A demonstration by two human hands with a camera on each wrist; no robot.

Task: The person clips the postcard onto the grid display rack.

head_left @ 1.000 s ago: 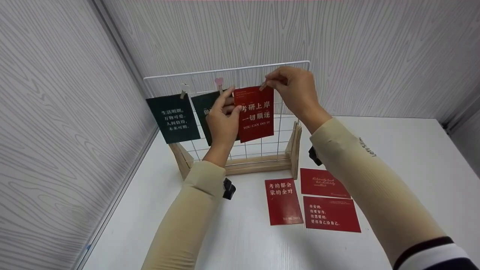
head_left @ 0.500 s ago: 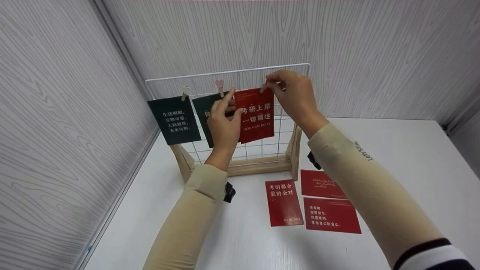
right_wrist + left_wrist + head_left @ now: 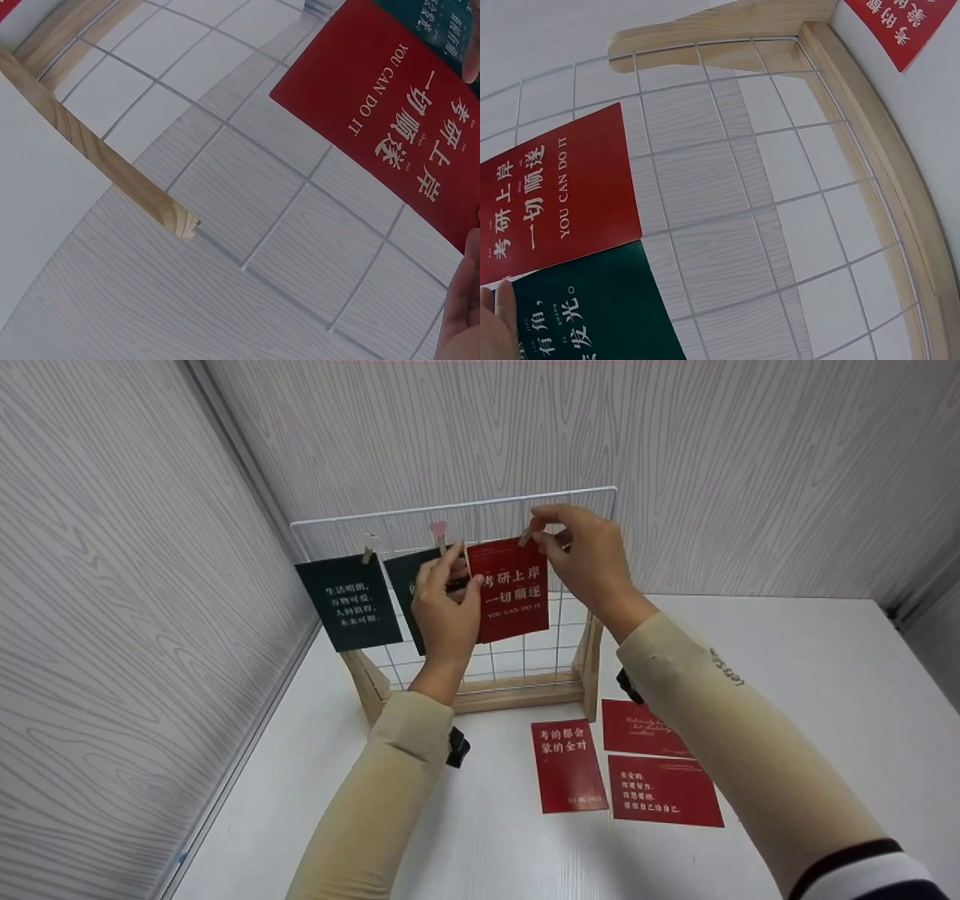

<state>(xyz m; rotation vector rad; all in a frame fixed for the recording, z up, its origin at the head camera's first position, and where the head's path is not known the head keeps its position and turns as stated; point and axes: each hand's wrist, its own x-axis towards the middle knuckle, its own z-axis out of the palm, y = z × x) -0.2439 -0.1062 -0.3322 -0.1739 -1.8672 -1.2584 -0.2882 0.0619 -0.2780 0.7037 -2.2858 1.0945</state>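
Spreading slightly, our right hand (image 3: 591, 546) is pinching a clip (image 3: 524, 539) outside left-wrist view, our left hand (image 3: 448, 607) gripping a red card (image 3: 514, 589).

Four red cards (image 3: 571, 769), two green cards (image 3: 349, 604), three clips (image 3: 439, 529), one wire grid (image 3: 487, 502) and one wooden stand (image 3: 517, 702) are present.

The red YOU CAN DO IT card (image 3: 514, 601) and leftmost dark green card (image 3: 351, 604) are looking like smooth paper. The wire grid (image 3: 495, 501) is looking like thin metal with a slightly shiny white coat. The red card's clothespin (image 3: 523, 539) and the grid's stand (image 3: 517, 700) are showing plain wood. The tan sleeves (image 3: 375, 802) are looking like wrinkly cloth. The smooth white table (image 3: 795, 652) is shining softly.
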